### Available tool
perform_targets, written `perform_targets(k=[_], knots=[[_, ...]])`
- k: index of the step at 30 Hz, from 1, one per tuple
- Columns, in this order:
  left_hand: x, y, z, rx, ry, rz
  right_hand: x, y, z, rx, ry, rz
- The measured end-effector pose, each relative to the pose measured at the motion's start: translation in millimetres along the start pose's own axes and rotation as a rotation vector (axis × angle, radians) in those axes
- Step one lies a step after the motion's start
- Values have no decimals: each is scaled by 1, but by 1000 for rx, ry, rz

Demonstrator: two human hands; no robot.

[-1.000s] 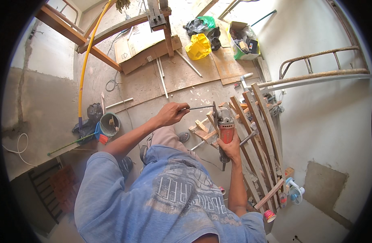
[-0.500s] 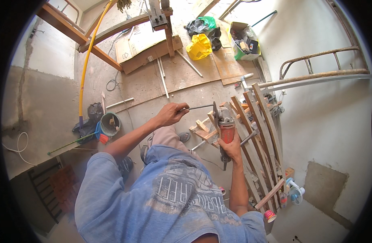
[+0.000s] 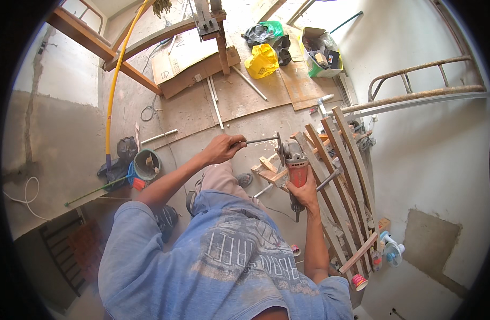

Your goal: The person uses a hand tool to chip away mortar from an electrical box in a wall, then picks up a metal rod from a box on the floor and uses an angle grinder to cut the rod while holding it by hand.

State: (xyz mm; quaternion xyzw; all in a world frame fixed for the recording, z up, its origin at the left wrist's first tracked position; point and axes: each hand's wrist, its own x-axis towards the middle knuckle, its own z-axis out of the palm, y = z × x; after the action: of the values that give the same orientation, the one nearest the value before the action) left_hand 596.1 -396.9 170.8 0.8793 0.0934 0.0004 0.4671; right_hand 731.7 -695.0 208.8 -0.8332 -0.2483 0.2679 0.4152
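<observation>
My left hand [image 3: 221,150] is closed on one end of a thin dark metal rod [image 3: 261,141], pinched between thumb and fingers. At its other end the rod meets the edge of the disc [image 3: 280,148] on an angle grinder [image 3: 298,175], or lies very close to it. My right hand [image 3: 304,193] is wrapped round the red body of this grinder, whose head points away from me. A side handle [image 3: 328,180] sticks out to the right. Whether the disc is spinning I cannot tell.
Long wooden strips [image 3: 345,160] lean at my right, beside wood offcuts [image 3: 267,164]. A bucket [image 3: 146,164] stands left. Ahead are cardboard [image 3: 194,66], pale pipes, a yellow bag [image 3: 262,61] and a filled box [image 3: 322,53]. A wooden frame [image 3: 130,74] rises at the far left.
Both hands have shifted slightly left, carrying the rod and the angle grinder with them. My grip on each looks the same.
</observation>
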Motion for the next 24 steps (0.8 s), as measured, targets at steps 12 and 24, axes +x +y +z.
perform_targets(k=[12, 24], knots=[[-1, 1, -1, -70, -11, 44, -3, 6, 2, -16, 3, 18], [1, -7, 1, -35, -40, 61, -8, -2, 3, -12, 20, -7]])
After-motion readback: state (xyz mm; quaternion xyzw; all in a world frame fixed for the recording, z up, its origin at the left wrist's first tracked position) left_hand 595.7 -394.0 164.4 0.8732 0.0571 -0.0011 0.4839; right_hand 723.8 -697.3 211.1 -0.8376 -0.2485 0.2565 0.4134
